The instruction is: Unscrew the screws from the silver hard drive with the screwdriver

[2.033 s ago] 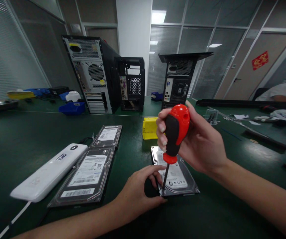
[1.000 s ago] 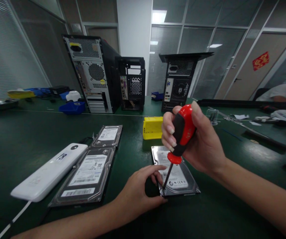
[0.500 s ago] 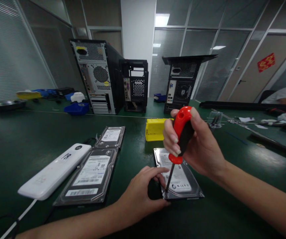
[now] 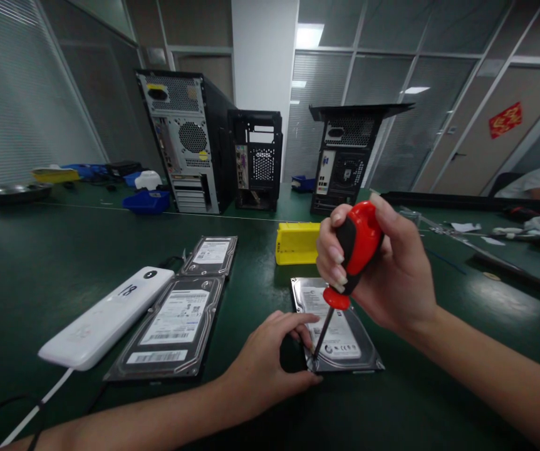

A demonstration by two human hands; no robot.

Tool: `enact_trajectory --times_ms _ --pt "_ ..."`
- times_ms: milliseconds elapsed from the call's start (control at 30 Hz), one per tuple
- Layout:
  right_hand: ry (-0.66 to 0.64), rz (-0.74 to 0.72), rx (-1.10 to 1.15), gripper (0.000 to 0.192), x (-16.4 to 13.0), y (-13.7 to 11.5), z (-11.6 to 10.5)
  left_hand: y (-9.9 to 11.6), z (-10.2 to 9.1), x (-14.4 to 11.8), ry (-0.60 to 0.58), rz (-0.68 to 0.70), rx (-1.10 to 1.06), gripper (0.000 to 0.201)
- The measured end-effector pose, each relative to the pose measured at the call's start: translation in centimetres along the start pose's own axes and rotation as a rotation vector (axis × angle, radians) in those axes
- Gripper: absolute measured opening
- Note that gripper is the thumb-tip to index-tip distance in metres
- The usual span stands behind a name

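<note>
Red-and-black screwdriver (image 4: 351, 250) held in the right hand (image 4: 387, 269), whose fingers are wrapped closed around the handle; the shaft slopes down and to the left, its tip set on the near left corner of a hard drive (image 4: 338, 329). This drive lies flat, label up, on the dark green table (image 4: 25, 275), at the centre of the head view. The left hand (image 4: 270, 366) rests on the table at that same corner, fingers loosely curled and fingertips (image 4: 308, 321) touching the drive's left edge beside the screwdriver tip (it grips nothing). A yellow box (image 4: 297, 243) stands just behind the drive. To the left, well apart, two more hard drives lie label up: a larger near one (image 4: 171, 329) and a smaller far one (image 4: 210, 254), end to end. A white oblong device (image 4: 108, 316) marked "18" lies just beside the near one, a white cable (image 4: 39, 404) running from its near end. At the back of the table stand three open computer cases (image 4: 190, 144), seen from the rear, with a blue bin (image 4: 146, 202) to their left. Another person's sleeve (image 4: 535, 181) shows at the far right edge.
</note>
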State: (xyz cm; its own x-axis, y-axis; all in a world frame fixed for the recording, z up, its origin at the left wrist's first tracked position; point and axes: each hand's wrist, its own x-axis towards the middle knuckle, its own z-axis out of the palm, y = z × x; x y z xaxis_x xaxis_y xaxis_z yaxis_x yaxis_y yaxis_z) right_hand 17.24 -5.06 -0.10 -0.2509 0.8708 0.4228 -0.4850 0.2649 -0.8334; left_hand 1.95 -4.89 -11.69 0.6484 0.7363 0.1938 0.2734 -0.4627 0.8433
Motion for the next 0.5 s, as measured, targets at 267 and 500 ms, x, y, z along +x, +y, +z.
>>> enact_trajectory --times_ms 267,500 --pt "0.029 -0.004 -0.040 0.030 0.06 0.06 0.00 -0.17 0.15 -0.03 0.010 0.001 -0.002 0.064" --pt "0.036 0.002 -0.010 0.030 0.14 0.05 -0.10 -0.16 0.11 -0.01 0.005 0.001 -0.010 0.063"
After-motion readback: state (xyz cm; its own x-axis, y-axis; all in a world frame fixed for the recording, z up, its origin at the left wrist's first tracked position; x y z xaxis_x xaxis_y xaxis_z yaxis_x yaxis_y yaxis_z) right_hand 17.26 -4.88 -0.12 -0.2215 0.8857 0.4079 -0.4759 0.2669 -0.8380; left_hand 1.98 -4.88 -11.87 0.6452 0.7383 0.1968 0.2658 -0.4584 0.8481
